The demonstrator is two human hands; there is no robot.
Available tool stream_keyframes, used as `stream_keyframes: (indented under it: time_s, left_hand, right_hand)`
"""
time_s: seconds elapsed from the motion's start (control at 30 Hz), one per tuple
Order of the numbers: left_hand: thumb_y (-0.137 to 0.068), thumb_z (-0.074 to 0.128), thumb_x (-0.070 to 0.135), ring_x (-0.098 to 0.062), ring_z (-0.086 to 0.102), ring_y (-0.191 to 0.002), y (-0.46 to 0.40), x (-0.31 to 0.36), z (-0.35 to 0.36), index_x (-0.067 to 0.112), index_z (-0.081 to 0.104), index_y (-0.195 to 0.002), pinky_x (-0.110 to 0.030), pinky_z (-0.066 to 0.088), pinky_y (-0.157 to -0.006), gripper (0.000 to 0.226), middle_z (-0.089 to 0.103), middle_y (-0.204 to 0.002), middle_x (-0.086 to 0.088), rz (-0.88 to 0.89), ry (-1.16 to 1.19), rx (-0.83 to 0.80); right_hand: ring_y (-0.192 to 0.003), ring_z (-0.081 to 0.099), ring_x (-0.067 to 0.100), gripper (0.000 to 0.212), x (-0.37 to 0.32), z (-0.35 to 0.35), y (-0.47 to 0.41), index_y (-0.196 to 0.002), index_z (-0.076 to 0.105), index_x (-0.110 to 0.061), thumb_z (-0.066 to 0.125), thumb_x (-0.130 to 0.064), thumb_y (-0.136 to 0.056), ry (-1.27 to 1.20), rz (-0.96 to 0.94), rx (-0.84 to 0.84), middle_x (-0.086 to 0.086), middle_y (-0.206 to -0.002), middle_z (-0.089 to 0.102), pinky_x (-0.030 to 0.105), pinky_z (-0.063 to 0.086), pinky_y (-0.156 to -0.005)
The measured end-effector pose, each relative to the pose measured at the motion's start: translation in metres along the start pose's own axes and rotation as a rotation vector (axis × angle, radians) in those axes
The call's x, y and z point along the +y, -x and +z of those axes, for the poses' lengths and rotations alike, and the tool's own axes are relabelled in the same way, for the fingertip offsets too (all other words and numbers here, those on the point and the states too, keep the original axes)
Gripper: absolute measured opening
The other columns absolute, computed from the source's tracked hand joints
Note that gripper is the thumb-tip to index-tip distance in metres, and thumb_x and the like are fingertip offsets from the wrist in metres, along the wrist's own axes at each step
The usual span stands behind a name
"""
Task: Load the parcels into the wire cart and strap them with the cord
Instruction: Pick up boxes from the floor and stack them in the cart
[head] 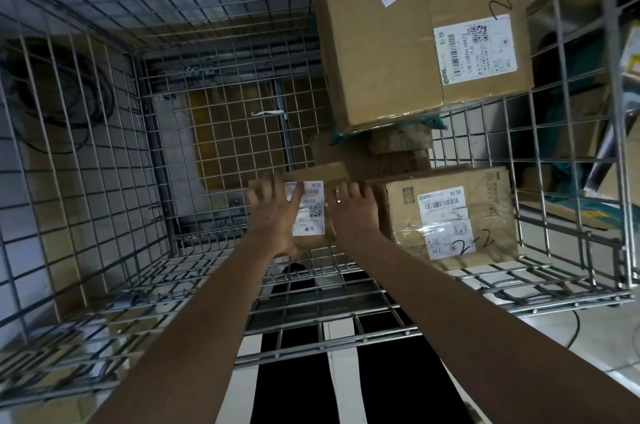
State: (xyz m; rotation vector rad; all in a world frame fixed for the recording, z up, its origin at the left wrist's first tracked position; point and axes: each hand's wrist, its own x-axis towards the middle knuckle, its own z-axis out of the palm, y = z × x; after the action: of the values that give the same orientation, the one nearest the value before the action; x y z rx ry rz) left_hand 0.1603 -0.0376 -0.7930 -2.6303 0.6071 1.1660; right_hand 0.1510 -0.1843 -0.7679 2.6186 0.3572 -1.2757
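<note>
I look down into the wire cart (104, 153). Both my hands lie on a small cardboard parcel (311, 177) with a white label, low inside the cart. My left hand (275, 212) covers its left side with fingers spread over the top. My right hand (353, 209) lies flat on its right side, a ring on one finger. Right of it sits a labelled parcel (446, 215) marked 2-2. A large tall parcel (419, 28) stands at the back right on smaller boxes (398, 146). No cord shows near the hands.
The cart's left half shows bare wire floor (235, 132). Its near wall (311, 312) crosses under my forearms. Dark cables (69, 101) lie on the floor outside at left. More boxes and clutter (588, 132) stand outside the right wall.
</note>
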Motion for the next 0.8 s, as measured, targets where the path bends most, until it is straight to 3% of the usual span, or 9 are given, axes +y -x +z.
stream_keyframes:
  time_s: [0.1, 0.27, 0.33, 0.4, 0.43, 0.5, 0.57, 0.73, 0.8]
  left_hand:
    - [-0.048, 0.087, 0.058, -0.047, 0.003, -0.141, -0.009, 0.019, 0.001, 0.019, -0.003, -0.152, -0.063, 0.017, -0.109, 0.142, -0.003, -0.153, -0.027, 0.064, -0.041, 0.008]
    - [-0.058, 0.087, 0.042, -0.045, 0.013, -0.140, -0.008, 0.024, 0.012, 0.021, 0.008, -0.151, -0.059, 0.022, -0.108, 0.124, 0.007, -0.152, -0.029, 0.041, -0.043, 0.021]
    - [-0.051, 0.089, 0.044, -0.045, 0.022, -0.137, -0.004, 0.023, 0.014, 0.020, 0.020, -0.149, -0.060, 0.026, -0.106, 0.122, 0.019, -0.151, -0.030, 0.034, -0.054, 0.061]
    - [-0.054, 0.087, 0.048, -0.045, 0.017, -0.139, -0.002, 0.024, 0.017, 0.019, 0.014, -0.150, -0.060, 0.019, -0.108, 0.124, 0.013, -0.152, -0.029, 0.043, -0.032, 0.023]
    - [-0.055, 0.085, 0.052, -0.045, 0.013, -0.140, -0.002, 0.024, 0.017, 0.019, 0.010, -0.151, -0.059, 0.018, -0.109, 0.126, 0.009, -0.153, -0.028, 0.039, -0.024, 0.000]
    - [-0.055, 0.080, 0.062, -0.044, 0.010, -0.140, -0.001, 0.025, 0.015, 0.020, 0.004, -0.151, -0.056, 0.019, -0.109, 0.129, 0.004, -0.153, -0.027, 0.009, -0.032, -0.028]
    - [-0.055, 0.078, 0.067, -0.044, 0.007, -0.140, -0.002, 0.025, 0.013, 0.020, -0.001, -0.151, -0.055, 0.019, -0.110, 0.132, 0.001, -0.152, -0.025, -0.023, -0.036, -0.060]
    - [-0.048, 0.081, 0.066, -0.043, 0.006, -0.139, -0.002, 0.020, 0.015, 0.023, 0.000, -0.148, -0.056, 0.020, -0.109, 0.136, 0.000, -0.149, -0.023, -0.082, 0.015, -0.063]
    - [-0.045, 0.082, 0.067, -0.042, 0.007, -0.138, -0.002, 0.015, 0.017, 0.023, 0.002, -0.148, -0.057, 0.021, -0.110, 0.137, 0.001, -0.148, -0.023, -0.086, 0.041, -0.046]
  right_hand:
    - [-0.133, 0.032, 0.034, 0.080, 0.006, 0.010, -0.004, -0.149, 0.020, -0.007, 0.061, -0.039, -0.088, 0.023, 0.008, -0.007, 0.017, -0.146, 0.031, 0.052, 0.019, -0.116]
    - [-0.126, 0.040, 0.036, 0.065, 0.014, 0.014, 0.010, -0.140, 0.038, -0.006, 0.064, -0.031, -0.086, -0.024, -0.070, 0.110, 0.019, -0.136, 0.042, 0.053, 0.022, -0.115]
    - [-0.109, 0.055, 0.036, 0.064, 0.013, 0.016, 0.014, -0.122, 0.058, -0.007, 0.080, -0.034, -0.068, -0.004, -0.087, 0.143, 0.019, -0.116, 0.057, 0.054, 0.035, -0.108]
    - [-0.084, 0.064, 0.034, 0.064, 0.014, 0.016, 0.017, -0.094, 0.072, -0.009, 0.091, -0.043, -0.043, -0.067, -0.075, 0.183, 0.016, -0.089, 0.065, 0.054, 0.051, -0.091]
    - [-0.084, 0.064, 0.035, 0.070, 0.015, 0.015, 0.017, -0.095, 0.072, -0.009, 0.090, -0.052, -0.042, -0.095, -0.109, 0.172, 0.018, -0.091, 0.066, 0.054, 0.052, -0.089]
    - [-0.109, 0.056, 0.036, 0.077, 0.013, 0.010, 0.020, -0.124, 0.059, -0.009, 0.078, -0.056, -0.065, -0.097, -0.184, 0.101, 0.021, -0.121, 0.058, 0.052, 0.042, -0.101]
    - [-0.122, 0.047, 0.035, 0.068, 0.013, 0.004, 0.025, -0.137, 0.045, -0.010, 0.069, -0.041, -0.082, -0.110, -0.201, 0.201, 0.018, -0.134, 0.048, 0.047, 0.035, -0.105]
    - [-0.097, 0.059, 0.026, 0.036, 0.030, -0.013, 0.035, -0.107, 0.066, -0.012, 0.068, -0.034, -0.078, -0.332, -0.118, 0.474, 0.008, -0.105, 0.064, 0.037, 0.047, -0.080]
    - [-0.080, 0.059, 0.023, 0.019, 0.051, -0.023, 0.038, -0.089, 0.067, -0.013, 0.065, -0.029, -0.079, -0.393, -0.008, 0.680, 0.005, -0.087, 0.064, 0.028, 0.040, -0.066]
